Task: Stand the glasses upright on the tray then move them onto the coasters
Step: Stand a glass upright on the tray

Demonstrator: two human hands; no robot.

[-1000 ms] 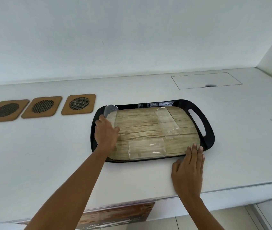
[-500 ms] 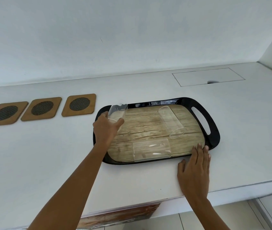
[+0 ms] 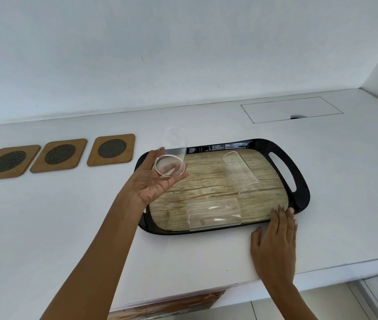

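Left hand [image 3: 154, 181]: palm up, fingers curled loosely round a clear glass, lifted above the left end of the tray.
Held glass [image 3: 173, 153]: tilted, one round end toward the camera, the other end pointing away and up; off the tray surface.
Right hand [image 3: 275, 241]: flat on the counter, fingers spread and straight, holding nothing; fingertips touching the near right rim of the tray.
Tray [image 3: 298, 204]: black rim with a cut-out handle at the right end, wood-grain floor; lying on the white counter.
Far glass [image 3: 241, 174]: on its side on the tray's right half, open mouth toward the near right.
Near glass [image 3: 214, 213]: on its side along the tray's near edge, lengthwise left to right.
Coasters [image 3: 111, 150]: three brown squares with dark mesh rounds, in a row on the counter left of the tray, nothing on them; nearest one just beside the tray's left end.
Counter [image 3: 45, 227]: white, with a rectangular hatch outline at the far right.
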